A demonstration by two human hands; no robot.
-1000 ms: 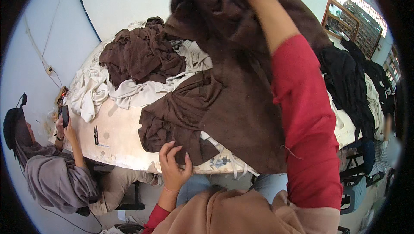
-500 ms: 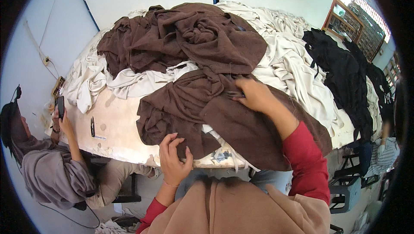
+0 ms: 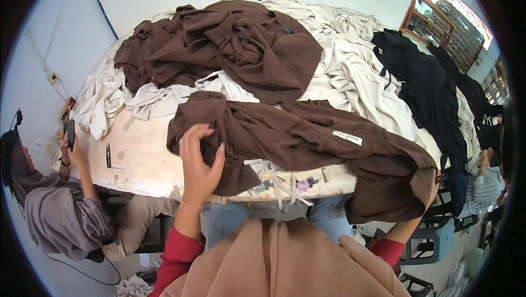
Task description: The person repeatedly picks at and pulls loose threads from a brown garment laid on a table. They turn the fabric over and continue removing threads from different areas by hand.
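Observation:
A brown garment (image 3: 296, 138) lies stretched sideways across the near side of the table, with a small white label (image 3: 347, 137) showing on it. Its right end hangs over the front edge. My left hand (image 3: 200, 165) is at the garment's left end, thumb and fingers apart, holding nothing that I can see. On the right, the cloth covers most of my right hand (image 3: 436, 181); only a sliver of it and the forearm show, so its grip is hidden. White ties (image 3: 282, 187) dangle over the table edge below the garment.
Behind lies a brown cloth pile (image 3: 219, 50) on heaped white fabric (image 3: 350, 61). Black fabric (image 3: 422, 89) drapes down the right side. At the left sits a person holding a phone (image 3: 70, 135), near a dark pen-like tool (image 3: 108, 155). A grey stool (image 3: 430, 245) stands at right.
My right hand has moved from the garment's middle to its right end, under the cloth. The garment now stretches rightward with its label showing. My left hand has moved up and left onto the left end.

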